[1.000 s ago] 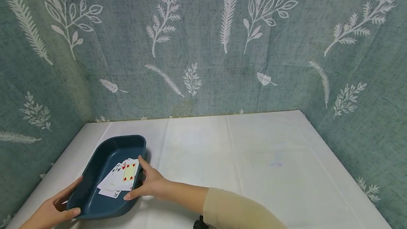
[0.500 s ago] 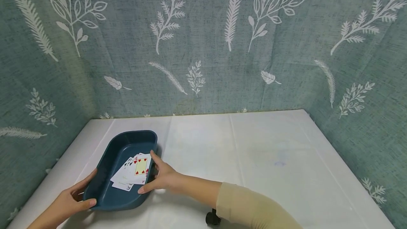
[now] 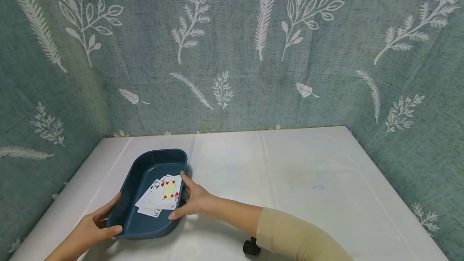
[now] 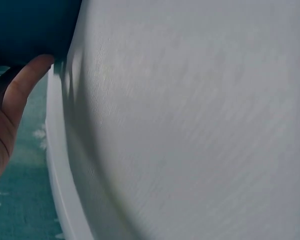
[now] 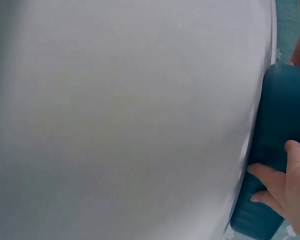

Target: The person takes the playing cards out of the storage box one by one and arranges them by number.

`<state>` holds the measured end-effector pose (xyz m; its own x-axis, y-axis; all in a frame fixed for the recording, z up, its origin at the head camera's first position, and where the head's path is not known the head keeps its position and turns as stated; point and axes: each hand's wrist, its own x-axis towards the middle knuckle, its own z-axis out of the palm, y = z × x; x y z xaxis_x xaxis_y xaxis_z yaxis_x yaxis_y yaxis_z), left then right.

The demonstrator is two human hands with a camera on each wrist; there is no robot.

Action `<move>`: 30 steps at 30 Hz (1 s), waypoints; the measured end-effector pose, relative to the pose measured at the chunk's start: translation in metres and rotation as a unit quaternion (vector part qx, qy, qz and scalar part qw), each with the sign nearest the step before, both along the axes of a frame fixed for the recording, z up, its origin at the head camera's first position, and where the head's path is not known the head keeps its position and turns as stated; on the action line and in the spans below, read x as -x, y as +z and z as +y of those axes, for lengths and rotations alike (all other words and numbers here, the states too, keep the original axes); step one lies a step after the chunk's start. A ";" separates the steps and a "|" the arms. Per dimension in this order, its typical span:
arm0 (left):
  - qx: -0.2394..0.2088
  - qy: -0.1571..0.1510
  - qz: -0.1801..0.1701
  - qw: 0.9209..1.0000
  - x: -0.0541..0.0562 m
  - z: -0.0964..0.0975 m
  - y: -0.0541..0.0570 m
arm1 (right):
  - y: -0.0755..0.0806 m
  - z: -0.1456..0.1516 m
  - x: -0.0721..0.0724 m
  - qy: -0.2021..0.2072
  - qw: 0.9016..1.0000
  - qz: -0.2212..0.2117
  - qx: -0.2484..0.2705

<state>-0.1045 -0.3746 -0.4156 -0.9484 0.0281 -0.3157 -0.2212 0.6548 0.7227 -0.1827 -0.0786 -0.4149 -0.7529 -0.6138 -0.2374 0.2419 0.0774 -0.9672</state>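
A dark blue rectangular tray (image 3: 132,221) with rounded corners sits at the left of the white table in the head view. My left hand (image 3: 96,225) grips its near left side, thumb over the rim. On the opposite side my right hand (image 3: 195,199) holds the right wall, with its thumb inside the rim. Several playing cards (image 3: 159,196) lie fanned in the tray, a four of hearts on top. In the right wrist view, fingers of the right hand (image 5: 295,192) press against the tray's outer wall (image 5: 290,105). The left wrist view catches only part of the left hand (image 4: 15,107).
The white tabletop (image 3: 297,188) stretches away to the right of the tray. Green-grey leaf-patterned cloth (image 3: 239,92) hangs around the back and sides. A small black object (image 3: 251,247) shows below the right sleeve (image 3: 297,233).
Both hands have carried the tray to the right, with the cards still in it. The grip on either side looks the same. The head view has shifted slightly.
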 end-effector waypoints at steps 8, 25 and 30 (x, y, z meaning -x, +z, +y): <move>0.005 0.008 0.011 1.000 0.000 0.014 0.001 | 0.001 0.009 0.000 -0.009 1.000 -0.005 -0.016; -0.004 0.011 0.050 0.999 -0.005 0.050 -0.002 | -0.003 0.038 0.002 -0.002 0.999 0.001 -0.033; -0.013 0.005 0.062 0.998 -0.005 0.056 -0.002 | -0.001 0.044 0.001 -0.003 0.999 -0.001 -0.044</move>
